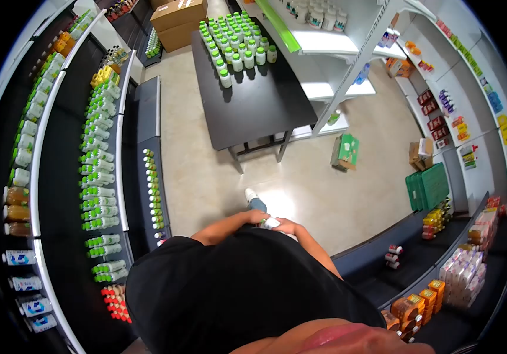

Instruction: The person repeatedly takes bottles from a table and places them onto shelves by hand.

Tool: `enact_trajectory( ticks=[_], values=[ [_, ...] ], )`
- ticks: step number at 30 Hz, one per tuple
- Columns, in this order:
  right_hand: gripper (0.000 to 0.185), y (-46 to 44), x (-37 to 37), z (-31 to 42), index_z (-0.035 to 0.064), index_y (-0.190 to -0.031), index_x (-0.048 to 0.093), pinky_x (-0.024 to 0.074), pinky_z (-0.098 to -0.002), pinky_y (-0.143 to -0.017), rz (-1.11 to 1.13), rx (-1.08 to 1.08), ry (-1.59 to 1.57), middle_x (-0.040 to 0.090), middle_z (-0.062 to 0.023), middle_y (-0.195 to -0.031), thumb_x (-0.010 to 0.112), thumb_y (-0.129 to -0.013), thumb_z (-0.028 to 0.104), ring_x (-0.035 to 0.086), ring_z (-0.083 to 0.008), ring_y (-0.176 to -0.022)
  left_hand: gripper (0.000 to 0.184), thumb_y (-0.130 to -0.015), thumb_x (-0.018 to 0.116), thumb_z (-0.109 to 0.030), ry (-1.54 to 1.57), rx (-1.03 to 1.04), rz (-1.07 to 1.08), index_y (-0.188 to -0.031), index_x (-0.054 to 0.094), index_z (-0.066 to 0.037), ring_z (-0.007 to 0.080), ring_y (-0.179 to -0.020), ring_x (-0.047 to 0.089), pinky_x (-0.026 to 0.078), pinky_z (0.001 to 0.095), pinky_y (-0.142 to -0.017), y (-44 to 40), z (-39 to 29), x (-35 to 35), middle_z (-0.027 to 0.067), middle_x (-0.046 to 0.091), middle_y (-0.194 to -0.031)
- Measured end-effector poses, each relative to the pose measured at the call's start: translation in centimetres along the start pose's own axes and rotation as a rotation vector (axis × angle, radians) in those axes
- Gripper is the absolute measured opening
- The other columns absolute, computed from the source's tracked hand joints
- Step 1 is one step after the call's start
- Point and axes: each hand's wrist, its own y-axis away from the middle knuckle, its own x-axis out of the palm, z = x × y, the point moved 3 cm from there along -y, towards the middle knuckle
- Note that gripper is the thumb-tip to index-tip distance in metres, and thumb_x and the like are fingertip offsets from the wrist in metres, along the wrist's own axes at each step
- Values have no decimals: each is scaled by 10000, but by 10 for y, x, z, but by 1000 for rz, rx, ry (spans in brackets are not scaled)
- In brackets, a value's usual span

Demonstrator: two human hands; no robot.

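Note:
Close in front of my black shirt, my left hand (256, 217) and my right hand (286, 226) come together around a small white bottle (272, 223). The fingers of both hands are closed on it, and part of the bottle is hidden by them. A hint of green shows at its left end; the label is too small to read. Ahead of me, many white bottles with green caps (237, 61) stand in rows on the far part of a black table (247, 112).
To the left, dark shelves hold rows of green-capped bottles (97, 168). A white shelf unit (330, 44) stands beside the table. On the floor are a green box (345, 151) and cardboard boxes (180, 23). Green crates (427, 187) stand at right, near stocked shelves.

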Motion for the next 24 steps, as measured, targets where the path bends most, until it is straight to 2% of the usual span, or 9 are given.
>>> enact_trajectory(
  ticks=[2,3,5,9,11,13,16,19,24],
  values=[
    [701,-5,-22,9,67,-1290,523,491,-359,-883,-92,17,55,635,-123,-1140,737,-728,428,601,-227,-1029,593,-946,413,-498,-47,-9,2,-854,663,32,219,-633,650,515,345,-593,-7,-25,-28,136,662,-720],
    [697,-14,-32,2,58,-1289,522,477,-357,-911,-121,-15,22,633,-134,-1155,738,-731,414,601,-237,-1037,580,-934,432,-518,-97,48,-81,-891,671,9,210,-661,657,518,345,-619,-9,-34,-41,133,676,-746],
    [693,-26,-57,8,43,-1296,513,453,-361,-947,-199,-4,99,629,-152,-1173,737,-737,387,598,-256,-1057,509,-952,471,-475,-146,42,-143,-904,650,-1,202,-608,633,509,341,-590,-11,-60,-69,122,653,-725],
    [632,-29,-110,86,39,-1212,562,491,-347,-884,-175,114,303,664,-138,-1078,772,-675,298,631,-233,-978,509,-925,519,-493,-23,108,-117,-866,639,-2,191,-571,630,509,353,-556,-29,-63,-120,110,647,-693],
    [675,-39,-133,122,45,-1163,582,503,-341,-853,-203,92,363,675,-124,-1031,822,-573,268,639,-225,-945,503,-910,560,-502,29,129,-181,-837,627,-9,196,-543,625,505,356,-535,-29,-67,-148,122,643,-674],
    [701,-61,-153,141,47,-1158,574,507,-347,-847,-220,45,392,673,-132,-1014,831,-540,256,645,-234,-935,464,-907,594,-463,85,119,-268,-886,583,1,194,-548,627,508,349,-524,-22,-76,-176,115,633,-681],
    [692,-88,-172,172,58,-1151,565,510,-356,-848,-384,-32,536,671,-139,-1002,827,-535,233,649,-251,-935,430,-901,630,-413,363,97,-322,-937,529,3,188,-564,626,514,332,-524,-19,-78,-213,108,626,-709],
    [683,-110,-179,196,72,-1149,560,512,-367,-850,-467,-49,417,671,-142,-1001,828,-539,223,650,-264,-953,409,-899,648,-373,452,134,-407,-962,502,4,185,-584,626,521,323,-528,-18,-82,-244,107,623,-740],
    [652,-146,-203,231,77,-1110,578,516,-365,-848,-344,-69,463,671,-103,-1022,874,-536,169,646,-221,-949,374,-851,679,-370,374,71,-629,-914,520,-37,181,-588,644,525,334,-556,13,-106,-282,121,650,-746]
  ],
)
